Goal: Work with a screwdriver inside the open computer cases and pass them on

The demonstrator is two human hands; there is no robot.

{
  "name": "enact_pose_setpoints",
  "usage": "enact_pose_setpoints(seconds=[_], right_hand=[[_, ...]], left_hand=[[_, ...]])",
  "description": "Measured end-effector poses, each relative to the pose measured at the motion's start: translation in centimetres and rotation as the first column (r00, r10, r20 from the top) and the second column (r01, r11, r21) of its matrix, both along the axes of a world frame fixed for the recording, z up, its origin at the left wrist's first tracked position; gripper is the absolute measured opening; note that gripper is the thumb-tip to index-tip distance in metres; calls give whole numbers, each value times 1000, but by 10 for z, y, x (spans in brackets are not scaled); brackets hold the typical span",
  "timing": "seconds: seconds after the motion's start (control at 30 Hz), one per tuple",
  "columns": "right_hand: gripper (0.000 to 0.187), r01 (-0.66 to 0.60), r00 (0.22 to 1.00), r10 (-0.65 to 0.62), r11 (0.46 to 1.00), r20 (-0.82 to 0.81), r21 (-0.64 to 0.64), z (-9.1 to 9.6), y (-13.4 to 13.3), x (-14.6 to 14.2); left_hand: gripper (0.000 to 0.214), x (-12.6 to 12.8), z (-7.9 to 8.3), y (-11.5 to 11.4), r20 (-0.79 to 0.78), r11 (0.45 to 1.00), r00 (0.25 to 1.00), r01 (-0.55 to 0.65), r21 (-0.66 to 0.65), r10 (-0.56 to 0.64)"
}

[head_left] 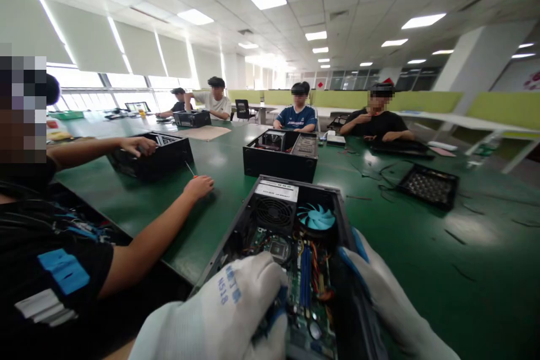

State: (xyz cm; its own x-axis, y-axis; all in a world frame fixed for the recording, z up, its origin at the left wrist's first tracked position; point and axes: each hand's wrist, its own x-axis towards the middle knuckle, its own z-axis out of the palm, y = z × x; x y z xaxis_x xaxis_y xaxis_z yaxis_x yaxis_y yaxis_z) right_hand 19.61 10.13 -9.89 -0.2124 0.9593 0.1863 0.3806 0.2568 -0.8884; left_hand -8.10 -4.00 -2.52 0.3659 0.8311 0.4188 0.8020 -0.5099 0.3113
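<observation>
An open black computer case (337, 219) lies on the green table right in front of me, showing a power supply, a blue cooler fan (316, 217) and a circuit board with coloured cables. My left hand (236, 309), in a white glove, is curled over the case's near left edge, fingers pressed into the inside. My right hand (379, 287), also gloved, grips the case's right wall, with fingers wrapped on the rim.
A person at my left reaches an arm across the green table (422, 247), holding a small red-handled screwdriver (192, 171). Two more open cases (280, 154) (152, 154), a black perforated panel (428, 185) and loose cables lie around. Several people sit at the far side.
</observation>
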Motion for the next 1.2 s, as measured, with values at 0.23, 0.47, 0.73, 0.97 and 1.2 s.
enact_pose_setpoints(seconds=[0.23, 0.47, 0.73, 0.97, 1.2], right_hand=[[45, -177, 943, 113, 967, 314, 183, 14, 61, -127], [38, -381, 770, 119, 873, 627, 303, 15, 119, -244], [43, -308, 620, -41, 906, 783, 291, 46, 220, -231], [40, -205, 463, -194, 926, 865, 318, 71, 275, -202], [50, -186, 361, -235, 930, 902, 317, 62, 294, -198]], left_hand=[[31, -143, 1, 68, 94, 981, 984, -160, 107, 150], [35, -315, -21, 69, 172, 751, 829, -556, 356, 532], [36, -287, -52, 33, -36, 866, 888, -438, 241, 459], [65, -284, -70, 40, 19, 905, 910, -413, 101, 413], [21, -71, -113, 42, -32, 921, 935, -353, -167, 352]])
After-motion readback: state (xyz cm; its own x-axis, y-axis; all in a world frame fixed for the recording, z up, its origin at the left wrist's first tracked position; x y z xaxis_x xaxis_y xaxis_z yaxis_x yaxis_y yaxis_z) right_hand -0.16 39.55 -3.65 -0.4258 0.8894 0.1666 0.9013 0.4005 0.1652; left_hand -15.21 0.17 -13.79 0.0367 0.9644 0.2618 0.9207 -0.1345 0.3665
